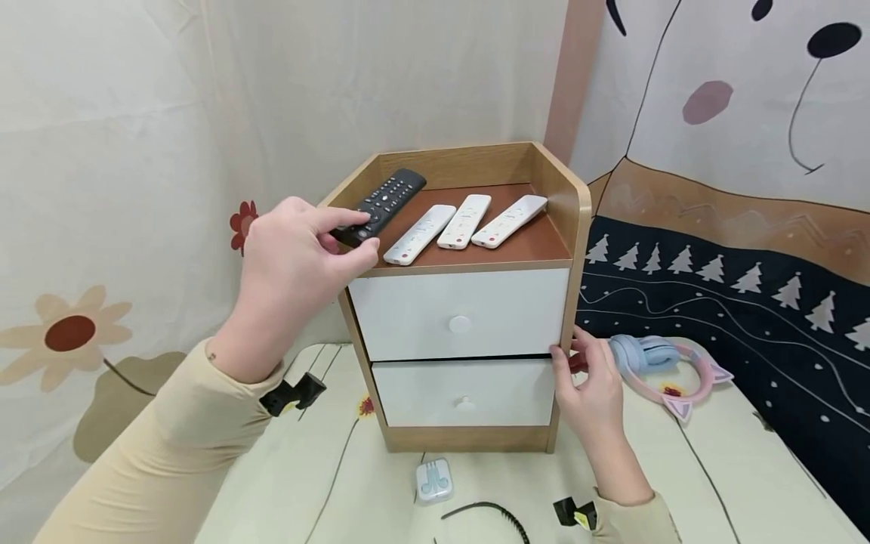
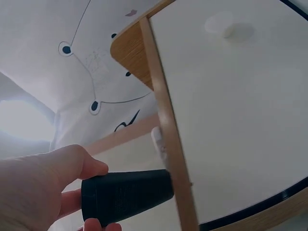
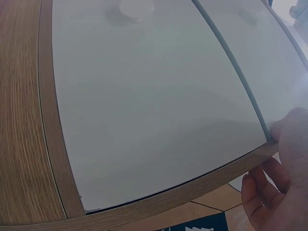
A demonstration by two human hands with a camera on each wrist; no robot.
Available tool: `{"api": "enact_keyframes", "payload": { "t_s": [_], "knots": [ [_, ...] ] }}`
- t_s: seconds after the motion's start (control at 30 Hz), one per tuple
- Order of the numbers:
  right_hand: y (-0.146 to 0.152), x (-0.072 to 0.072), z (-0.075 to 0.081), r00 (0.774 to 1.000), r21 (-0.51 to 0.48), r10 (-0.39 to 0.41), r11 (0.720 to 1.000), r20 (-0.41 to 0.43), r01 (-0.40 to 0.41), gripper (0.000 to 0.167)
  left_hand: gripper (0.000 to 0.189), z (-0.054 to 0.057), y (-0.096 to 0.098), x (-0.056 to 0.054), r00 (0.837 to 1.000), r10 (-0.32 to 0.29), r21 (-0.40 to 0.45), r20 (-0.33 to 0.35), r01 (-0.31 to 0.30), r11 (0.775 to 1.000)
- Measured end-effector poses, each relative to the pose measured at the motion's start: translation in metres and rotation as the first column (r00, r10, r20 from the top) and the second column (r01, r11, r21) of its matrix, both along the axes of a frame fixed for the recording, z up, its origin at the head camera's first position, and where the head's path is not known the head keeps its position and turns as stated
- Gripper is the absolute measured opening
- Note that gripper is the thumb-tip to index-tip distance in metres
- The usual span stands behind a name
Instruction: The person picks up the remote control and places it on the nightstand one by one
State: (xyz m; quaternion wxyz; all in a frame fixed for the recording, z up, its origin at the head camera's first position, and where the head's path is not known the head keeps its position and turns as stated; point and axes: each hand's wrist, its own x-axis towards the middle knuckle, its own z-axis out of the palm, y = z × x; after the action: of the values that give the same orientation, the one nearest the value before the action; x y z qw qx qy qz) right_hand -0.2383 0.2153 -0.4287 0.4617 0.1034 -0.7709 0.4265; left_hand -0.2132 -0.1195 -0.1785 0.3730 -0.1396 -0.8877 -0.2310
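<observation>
My left hand pinches a black remote control by its near end, thumb on one side and fingers on the other. The remote slants over the left part of the small cabinet's brown top. In the left wrist view, the underside of the remote faces the camera, and its far end overlaps the cabinet's edge. Three white remotes lie side by side on that top. My right hand holds the cabinet's right side, thumb at the front edge and fingers curled along the side.
Two white drawers with round knobs are closed below the top. Blue and pink cat-ear headphones lie right of the cabinet. In front are boxed earphones and a black headband. Printed fabric hangs behind.
</observation>
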Motion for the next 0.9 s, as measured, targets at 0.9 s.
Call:
{"api": "enact_keyframes", "payload": {
  "t_s": [0.9],
  "knots": [
    [-0.001, -0.001, -0.001, 1.000, 0.013, -0.005, 1.000, -0.026, 0.005, 0.043, 0.028, -0.036, 0.005, -0.010, 0.996, 0.087, -0.127, -0.003, -0.087, 0.988]
  ]
}}
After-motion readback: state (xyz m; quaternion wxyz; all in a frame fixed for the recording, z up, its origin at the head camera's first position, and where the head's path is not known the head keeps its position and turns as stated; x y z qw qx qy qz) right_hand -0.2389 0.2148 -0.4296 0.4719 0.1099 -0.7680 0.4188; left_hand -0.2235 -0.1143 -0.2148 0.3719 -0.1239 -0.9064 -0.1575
